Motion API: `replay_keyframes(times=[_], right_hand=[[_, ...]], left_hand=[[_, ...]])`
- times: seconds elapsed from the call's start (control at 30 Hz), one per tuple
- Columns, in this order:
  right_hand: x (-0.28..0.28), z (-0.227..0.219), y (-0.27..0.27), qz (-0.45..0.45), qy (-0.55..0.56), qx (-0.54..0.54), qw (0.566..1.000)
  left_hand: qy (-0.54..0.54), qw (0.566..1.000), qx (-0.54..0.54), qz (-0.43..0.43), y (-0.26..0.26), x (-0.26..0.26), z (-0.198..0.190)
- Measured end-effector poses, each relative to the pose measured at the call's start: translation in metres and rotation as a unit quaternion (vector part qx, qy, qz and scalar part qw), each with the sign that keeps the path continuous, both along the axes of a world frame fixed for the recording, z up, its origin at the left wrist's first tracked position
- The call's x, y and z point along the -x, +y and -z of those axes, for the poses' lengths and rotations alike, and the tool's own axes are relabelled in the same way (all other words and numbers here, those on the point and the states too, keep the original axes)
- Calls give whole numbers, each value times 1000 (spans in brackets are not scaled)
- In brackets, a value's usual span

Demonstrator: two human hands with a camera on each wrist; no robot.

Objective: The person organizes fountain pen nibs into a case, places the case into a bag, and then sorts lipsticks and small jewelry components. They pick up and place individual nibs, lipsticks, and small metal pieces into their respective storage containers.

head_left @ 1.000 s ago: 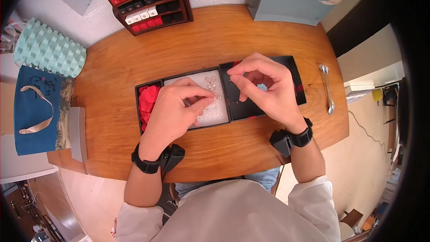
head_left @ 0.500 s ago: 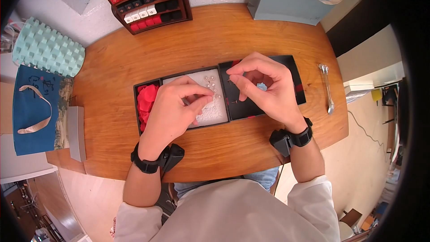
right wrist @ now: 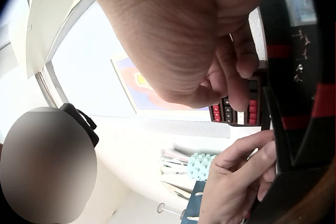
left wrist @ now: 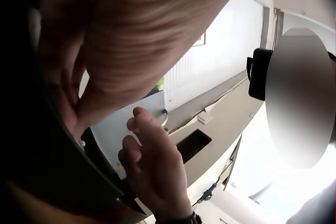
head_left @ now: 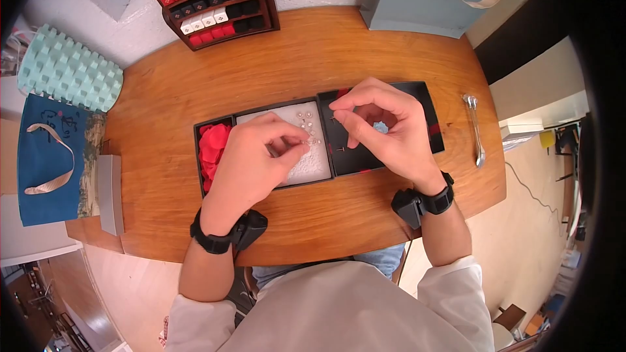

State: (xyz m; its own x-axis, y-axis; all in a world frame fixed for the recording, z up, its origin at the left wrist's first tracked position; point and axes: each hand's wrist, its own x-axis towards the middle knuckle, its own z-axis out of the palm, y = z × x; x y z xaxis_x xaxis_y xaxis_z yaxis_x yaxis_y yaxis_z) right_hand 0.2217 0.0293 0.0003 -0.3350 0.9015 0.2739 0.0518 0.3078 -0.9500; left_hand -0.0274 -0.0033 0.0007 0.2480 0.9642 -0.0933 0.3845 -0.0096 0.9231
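Observation:
My left hand (head_left: 257, 153) reaches over the white-lined half of a black box (head_left: 317, 173). Its thumb and index fingertips come close together by small shiny pearl-like pieces (head_left: 309, 116) lying on the white lining. A small shiny bit (left wrist: 82, 143) shows beside its fingertips in the left wrist view. Over the black lid (head_left: 417, 101), my right hand (head_left: 394, 130) hovers with thumb and index finger bent toward each other; I cannot tell whether anything sits between them. Below these fingers, small metal pieces (head_left: 341, 149) lie in the lid, also small shiny bits (right wrist: 300, 69) in the right wrist view.
Red petals (head_left: 214, 150) fill the box's left compartment. A light-blue object (head_left: 381, 128) is in the lid. Right of it lies a metal wrench (head_left: 476, 130). A wooden rack (head_left: 218, 6) and a grey-blue bag (head_left: 417, 0) stand behind; a blue bag (head_left: 52, 163) stands left.
The left thumb and index fingertips have drawn slightly left and parted a little. The right hand keeps its place and pose.

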Motion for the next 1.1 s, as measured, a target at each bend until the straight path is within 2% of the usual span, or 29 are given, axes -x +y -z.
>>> replay_keyframes(times=[0.13, 0.3, 0.4, 0.5, 0.57, 0.63, 0.7, 0.77, 0.8, 0.83, 0.87, 0.9, 0.93, 1.0, 1.1], right_hand=[[0, 0, -1, 0, -2, -1, 1000], [0, 0, 0, 0, -7, -2, 1000], [0, 0, 0, 1, -12, -5, 1000], [-3, -1, 2, 3, -25, -5, 1000], [-7, -4, 5, 4, -35, -3, 999], [-17, -11, 9, 14, -109, 24, 994], [-28, -7, 15, 26, -153, 0, 988], [-37, -11, 18, 40, -243, -12, 969], [-40, -9, 20, 40, -244, -14, 969], [-44, -4, 23, 53, -287, -54, 955], [-46, -1, 25, 65, -328, -93, 938], [-46, 0, 25, 65, -329, -93, 937], [-45, 0, 25, 59, -349, -107, 929], [-44, 2, 24, 54, -371, -119, 920], [-41, 6, 22, 51, -368, -144, 917]], left_hand=[[-78, 994, 65, -32, 2, 1, 0], [9, 997, 59, -45, 4, -7, -3], [25, 999, 6, -46, 4, -8, 6], [54, 997, 5, -55, 4, -12, 4], [23, 998, 27, -55, 4, -9, 4], [-6, 997, 47, -57, 3, -8, 0], [-129, 982, 76, -111, 0, -10, -10], [-137, 982, 74, -112, -3, -12, -18], [-144, 980, 73, -112, -5, -13, -20], [-147, 980, 72, -111, -6, -13, -16], [-41, 997, -38, -58, -8, -12, -9], [67, 987, -147, -3, -10, -12, -3], [65, 987, -147, -2, -11, -13, -1], [166, 958, -228, 52, -14, -16, 3], [164, 965, -199, 52, -14, -17, 2]])
